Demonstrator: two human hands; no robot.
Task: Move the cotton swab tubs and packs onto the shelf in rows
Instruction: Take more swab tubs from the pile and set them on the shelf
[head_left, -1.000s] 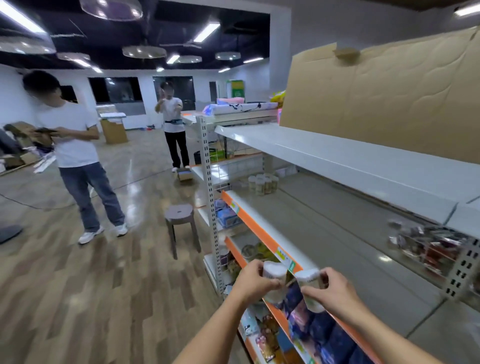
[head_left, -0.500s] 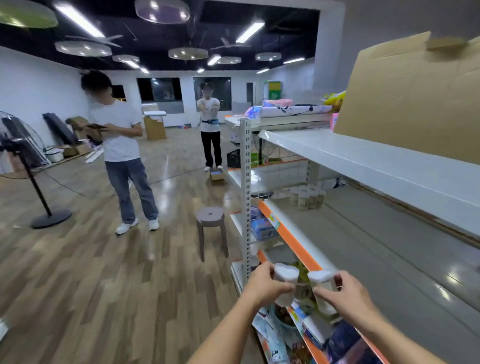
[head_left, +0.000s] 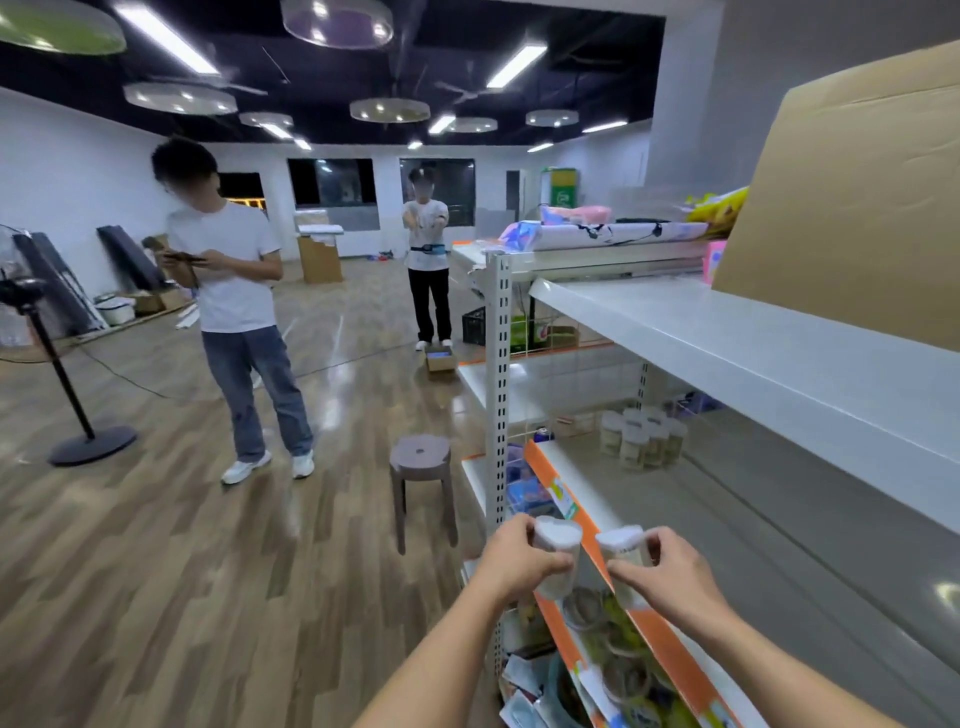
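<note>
Two tubs (head_left: 555, 558) (head_left: 626, 553) — upright, lids up

2 held tubs (head_left: 557, 556), 2 people (head_left: 234, 291) (1 stool (head_left: 422, 457))

Left hand (head_left: 511, 564) grips clear tub (head_left: 557, 558), right hand (head_left: 662, 569) grips second tub (head_left: 623, 551), both held near orange front edge of grey shelf (head_left: 737, 525). Cluster of tubs (head_left: 643, 437) stands far on shelf. Cardboard (head_left: 857, 208) leans on upper shelf, right. Brown stool (head_left: 422, 475) on wood floor, left of shelving. Two people stand far left; fan (head_left: 31, 332) at left edge.
</note>
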